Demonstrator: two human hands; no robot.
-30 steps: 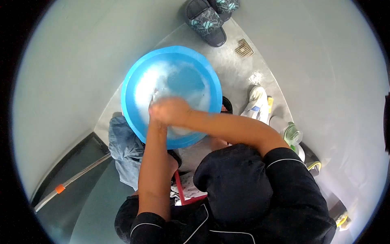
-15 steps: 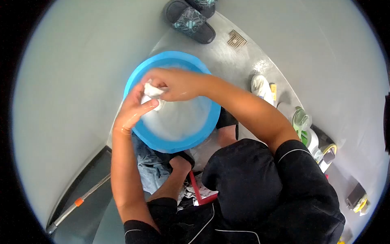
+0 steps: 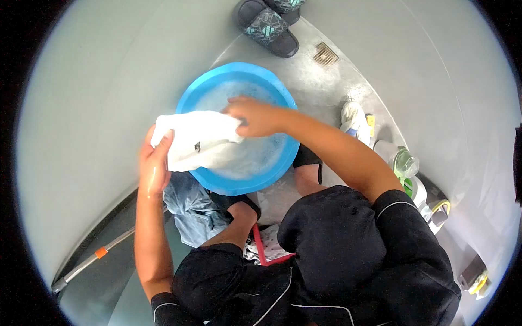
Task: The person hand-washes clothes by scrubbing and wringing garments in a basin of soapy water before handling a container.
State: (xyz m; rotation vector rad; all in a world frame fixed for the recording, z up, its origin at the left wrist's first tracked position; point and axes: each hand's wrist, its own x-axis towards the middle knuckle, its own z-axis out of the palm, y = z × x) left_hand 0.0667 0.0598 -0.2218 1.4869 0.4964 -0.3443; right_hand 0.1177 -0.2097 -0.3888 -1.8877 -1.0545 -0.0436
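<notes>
A white cloth (image 3: 198, 138) with a small dark mark is stretched between both hands above the blue basin (image 3: 186, 100). My left hand (image 3: 155, 163) grips its left end, just outside the basin's rim, with the thumb on top. At the cloth's right end my right hand (image 3: 254, 117) is closed on the fabric, slightly blurred, over the basin. Foamy water (image 3: 255, 155) fills the lower part of the basin.
Blue denim (image 3: 196, 214) lies by the basin's near left edge. Dark slippers (image 3: 269, 30) and a floor drain (image 3: 326, 54) are beyond it. To the right are a white shoe (image 3: 353, 119) and a clear-lidded container (image 3: 405, 163). A metal pole (image 3: 87, 262) lies left.
The white cloth, earlier bunched between my hands, is now spread out. My left hand has moved left and down, and my right hand slightly right.
</notes>
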